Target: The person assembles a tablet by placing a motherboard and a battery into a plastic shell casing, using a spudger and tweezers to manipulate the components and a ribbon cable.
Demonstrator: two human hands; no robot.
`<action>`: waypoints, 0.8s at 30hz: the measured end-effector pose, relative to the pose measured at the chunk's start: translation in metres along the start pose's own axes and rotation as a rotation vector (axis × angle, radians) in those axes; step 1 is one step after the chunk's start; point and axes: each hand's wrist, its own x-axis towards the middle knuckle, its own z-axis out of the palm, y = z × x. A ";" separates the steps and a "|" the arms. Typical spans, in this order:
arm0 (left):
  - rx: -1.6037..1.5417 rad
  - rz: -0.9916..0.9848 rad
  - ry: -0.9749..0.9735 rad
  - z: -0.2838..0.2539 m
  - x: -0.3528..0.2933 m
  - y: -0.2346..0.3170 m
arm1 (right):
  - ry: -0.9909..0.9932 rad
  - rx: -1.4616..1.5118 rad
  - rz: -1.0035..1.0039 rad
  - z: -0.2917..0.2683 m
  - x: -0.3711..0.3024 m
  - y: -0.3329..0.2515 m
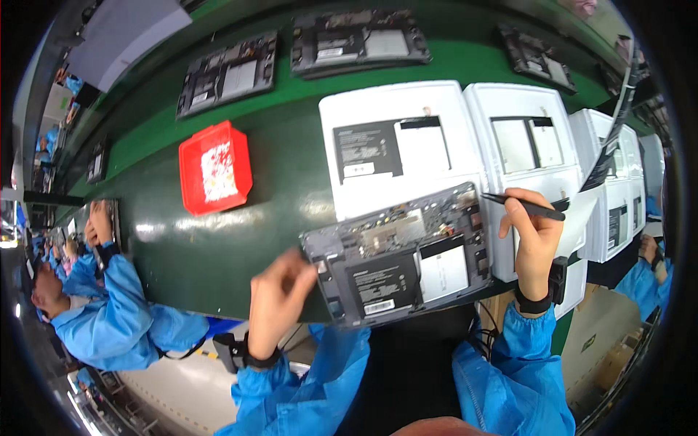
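Green belt (218, 240), four open tablets, one red tray (215, 168); left hand (280, 298) gripping nearest tablet (403, 254), right hand (534, 240) clasping tweezers (523, 206).

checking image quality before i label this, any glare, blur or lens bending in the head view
Head view: strong fisheye bending, so the green belt and the white trays curve toward a black rim; overhead light glares off the belt beside the red tray; the left hand is slightly motion-blurred, while the right hand with its black tool and the opened tablet look sharp.
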 end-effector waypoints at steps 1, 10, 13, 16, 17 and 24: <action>-0.287 -0.106 -0.150 0.003 -0.014 -0.005 | 0.021 -0.005 -0.009 -0.007 0.003 0.001; -0.600 0.106 -0.044 0.041 -0.025 0.016 | 0.095 0.020 0.001 -0.058 -0.010 0.012; -0.661 0.000 -0.026 0.023 -0.009 0.015 | 0.117 0.014 0.094 -0.070 -0.019 0.017; -0.743 0.020 0.047 0.002 0.014 0.024 | 0.091 0.045 0.089 -0.071 -0.020 0.029; -0.725 0.073 0.088 -0.006 0.023 0.028 | 0.083 0.045 0.080 -0.069 -0.020 0.029; -0.833 0.258 0.026 -0.135 0.092 0.046 | 0.077 -0.035 0.016 -0.062 -0.027 0.035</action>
